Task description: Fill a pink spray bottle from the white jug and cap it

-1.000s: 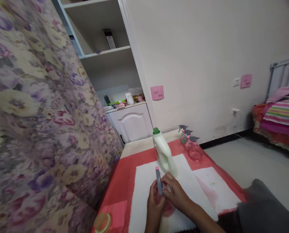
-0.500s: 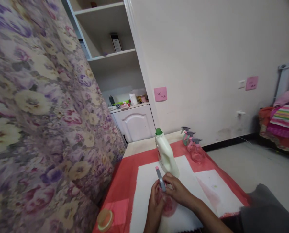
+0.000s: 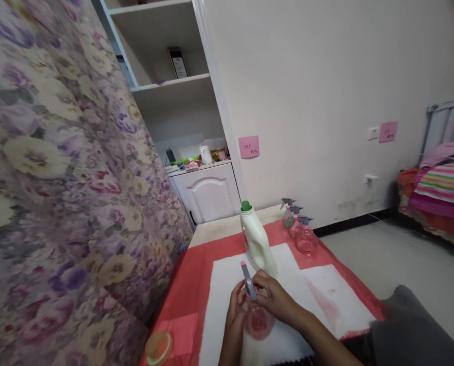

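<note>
A clear pink spray bottle [image 3: 260, 324] with a grey trigger head and pink nozzle stands on the white cloth in front of me. My left hand [image 3: 235, 310] is closed around its neck from the left side. From the right, my right hand [image 3: 269, 295] closes its fingers on the collar just under the trigger head. Directly behind both hands stands a pale green detergent jug [image 3: 258, 239] with a green cap, upright and apart from the spray bottle.
Several spray bottles [image 3: 306, 241] line the table's far right edge. A damp-stained white cloth [image 3: 339, 297] lies to the right on the red tablecloth [image 3: 177, 295]. A round tape roll [image 3: 158, 348] sits front left. A floral curtain [image 3: 74, 193] hangs along the left.
The view has shifted slightly. My left hand has slid a little away from the bottle's body, showing more of it; both hands remain at the neck.
</note>
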The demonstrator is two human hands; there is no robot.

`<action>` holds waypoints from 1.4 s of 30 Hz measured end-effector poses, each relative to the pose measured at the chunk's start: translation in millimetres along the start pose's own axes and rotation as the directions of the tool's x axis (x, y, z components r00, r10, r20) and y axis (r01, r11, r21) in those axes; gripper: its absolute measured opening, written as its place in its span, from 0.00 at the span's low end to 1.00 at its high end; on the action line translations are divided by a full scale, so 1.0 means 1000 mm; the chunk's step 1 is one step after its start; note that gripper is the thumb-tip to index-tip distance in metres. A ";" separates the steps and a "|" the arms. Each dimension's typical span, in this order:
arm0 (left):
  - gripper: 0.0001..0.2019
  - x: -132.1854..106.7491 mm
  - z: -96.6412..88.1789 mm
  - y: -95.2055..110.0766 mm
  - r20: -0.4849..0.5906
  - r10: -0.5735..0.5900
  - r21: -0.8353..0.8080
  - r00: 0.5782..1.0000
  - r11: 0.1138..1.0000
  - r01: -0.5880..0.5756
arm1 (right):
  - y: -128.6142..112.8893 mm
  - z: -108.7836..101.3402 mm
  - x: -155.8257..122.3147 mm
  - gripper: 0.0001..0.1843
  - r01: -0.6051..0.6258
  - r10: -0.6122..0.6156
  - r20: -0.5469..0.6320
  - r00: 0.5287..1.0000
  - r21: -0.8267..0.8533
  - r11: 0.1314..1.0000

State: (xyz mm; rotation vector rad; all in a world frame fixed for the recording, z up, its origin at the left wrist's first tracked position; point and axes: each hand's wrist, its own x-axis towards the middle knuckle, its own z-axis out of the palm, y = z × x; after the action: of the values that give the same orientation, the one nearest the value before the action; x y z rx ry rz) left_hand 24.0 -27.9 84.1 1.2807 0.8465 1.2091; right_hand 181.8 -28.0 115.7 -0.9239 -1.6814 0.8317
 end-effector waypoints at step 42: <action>0.21 0.015 0.026 0.034 -0.061 0.005 0.332 0.998 0.943 0.016 | 0.025 0.034 -0.010 0.14 -0.042 -0.013 -0.383 0.924 -0.136 0.990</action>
State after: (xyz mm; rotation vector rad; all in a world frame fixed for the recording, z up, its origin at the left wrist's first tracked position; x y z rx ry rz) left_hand 46.0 -24.0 123.5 1.5152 1.1346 1.1370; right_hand 155.7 -28.7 80.6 -1.1185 -1.4027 0.5023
